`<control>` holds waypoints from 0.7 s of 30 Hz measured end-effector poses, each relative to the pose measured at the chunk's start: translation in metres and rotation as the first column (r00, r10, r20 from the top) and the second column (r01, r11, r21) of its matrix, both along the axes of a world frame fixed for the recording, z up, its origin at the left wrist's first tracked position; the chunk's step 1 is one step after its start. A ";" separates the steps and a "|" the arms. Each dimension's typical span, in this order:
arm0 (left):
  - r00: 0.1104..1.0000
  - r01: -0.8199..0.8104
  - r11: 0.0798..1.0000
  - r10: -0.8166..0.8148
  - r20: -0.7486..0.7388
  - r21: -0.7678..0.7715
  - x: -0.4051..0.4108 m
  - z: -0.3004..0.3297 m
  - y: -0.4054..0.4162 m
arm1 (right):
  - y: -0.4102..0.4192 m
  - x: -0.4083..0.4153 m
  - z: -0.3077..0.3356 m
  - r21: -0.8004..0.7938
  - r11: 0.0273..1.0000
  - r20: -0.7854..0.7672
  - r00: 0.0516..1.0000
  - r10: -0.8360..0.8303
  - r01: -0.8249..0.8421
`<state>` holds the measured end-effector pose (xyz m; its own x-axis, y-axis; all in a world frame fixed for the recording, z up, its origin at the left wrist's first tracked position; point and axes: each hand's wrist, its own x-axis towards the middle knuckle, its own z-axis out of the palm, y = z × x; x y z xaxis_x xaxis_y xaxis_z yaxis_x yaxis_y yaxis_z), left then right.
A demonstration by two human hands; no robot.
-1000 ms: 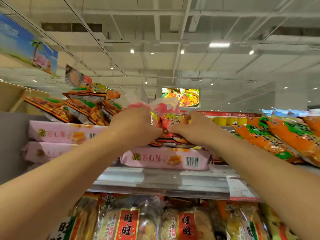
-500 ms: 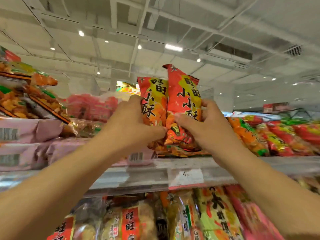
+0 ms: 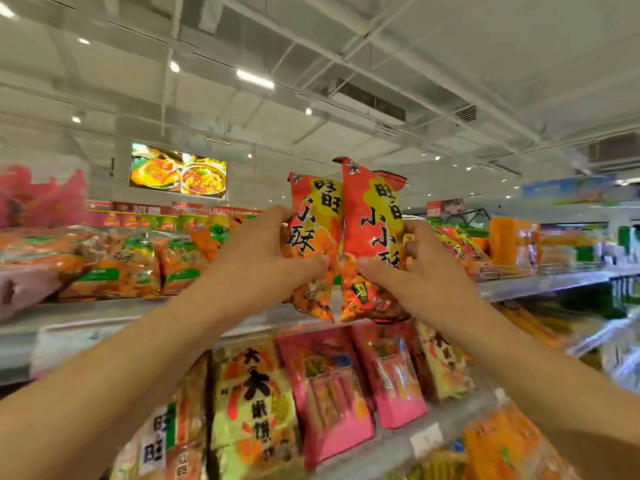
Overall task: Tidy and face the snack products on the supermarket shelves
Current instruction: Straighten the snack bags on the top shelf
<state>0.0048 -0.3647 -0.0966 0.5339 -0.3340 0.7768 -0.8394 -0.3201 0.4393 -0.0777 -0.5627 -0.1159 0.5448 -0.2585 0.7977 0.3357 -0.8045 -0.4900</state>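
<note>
- Far left on the top shelf [image 3: 104, 311], orange-and-green bags [image 3: 131, 265] lie flat in a row; half a second ago pink boxes filled this side, so the view has swung rightward along the aisle.
- Behind them a lit food sign [image 3: 178, 174] hangs on the back wall, larger and clearer than before.
- Left of centre, the left hand [image 3: 256, 258] is closed on the left snack bag [image 3: 311, 244], thumb across its front, fingers behind; the same grip as earlier.
- Just beside it, touching edge to edge, stands the right snack bag [image 3: 372, 244], upright, label forward, its top higher than its neighbour's.
- Both bags have their bottoms at the front lip of the top shelf, as before, though they now sit further right along it.
- The right hand [image 3: 419, 271] clasps the right snack bag from its outer side, thumb on the front.
- Below, on the lower shelf [image 3: 398, 441], pink packets [image 3: 332, 393] and yellow packets [image 3: 252, 393] stand facing out.
- Far right, the shelving is blurred.
</note>
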 end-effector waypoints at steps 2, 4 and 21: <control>1.000 0.006 1.000 -0.006 -0.002 0.022 -0.008 -0.006 -0.043 | -0.045 -0.017 -0.004 -0.027 0.999 -0.036 0.999 -0.036 0.035; 1.000 -0.012 0.999 0.011 0.020 0.046 -0.014 -0.009 -0.085 | -0.089 -0.031 -0.007 -0.032 0.998 -0.062 0.997 -0.048 0.046; 0.983 -0.182 0.983 0.182 0.000 0.002 0.060 0.018 -0.282 | -0.297 0.047 0.015 -0.022 0.985 -0.059 0.983 -0.173 0.172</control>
